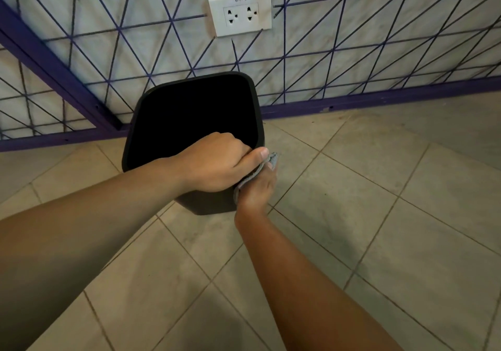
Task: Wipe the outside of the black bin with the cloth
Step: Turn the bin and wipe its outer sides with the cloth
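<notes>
Wiping was under way on the right outer wall of the bin (151,133), which stood on the tiled floor (379,201) near the wall. The left hand (214,163) gripped the near rim, fingers curled over it, steadying the bin. The right hand (257,188) pressed the grey cloth (253,175) against the bin's side, just under the left thumb, fingers closed on it. Next, the stroke probably needed carrying down the side and round to the other faces. The bin's inside looked dark; whether it held anything could not be told.

one head-worn view, looking forward and down, close over the black bin (189,112) at twelve o'clock.
</notes>
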Available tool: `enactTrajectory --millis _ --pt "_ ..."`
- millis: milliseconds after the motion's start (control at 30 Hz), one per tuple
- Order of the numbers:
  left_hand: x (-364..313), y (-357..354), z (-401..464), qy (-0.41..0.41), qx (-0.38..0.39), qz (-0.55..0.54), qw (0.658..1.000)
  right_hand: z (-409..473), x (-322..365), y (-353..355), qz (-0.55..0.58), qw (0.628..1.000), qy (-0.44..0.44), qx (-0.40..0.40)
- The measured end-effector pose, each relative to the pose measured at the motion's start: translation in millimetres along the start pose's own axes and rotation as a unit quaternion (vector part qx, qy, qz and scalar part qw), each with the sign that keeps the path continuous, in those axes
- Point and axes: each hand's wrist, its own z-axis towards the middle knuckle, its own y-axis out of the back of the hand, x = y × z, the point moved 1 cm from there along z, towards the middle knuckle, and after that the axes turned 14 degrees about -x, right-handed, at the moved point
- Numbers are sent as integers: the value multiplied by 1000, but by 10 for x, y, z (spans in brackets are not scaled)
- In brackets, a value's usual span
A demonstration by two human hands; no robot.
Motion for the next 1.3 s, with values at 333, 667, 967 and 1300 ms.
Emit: enactTrajectory --millis 333,667,967,1300 --pt "74 -9 66 13 7 -39 999 -90 74 -17 -82 994 69 -19" --pt "88 -17 67 22 2 -55 998 -7 -16 -72 -19 1000 -2 -8" --pt "124 -25 85 24 -6 -53 998 -5 -43 -147 27 999 -14 -44" --pt "146 -26 99 23 0 -64 998 -84 9 -187 10 999 40 -3"
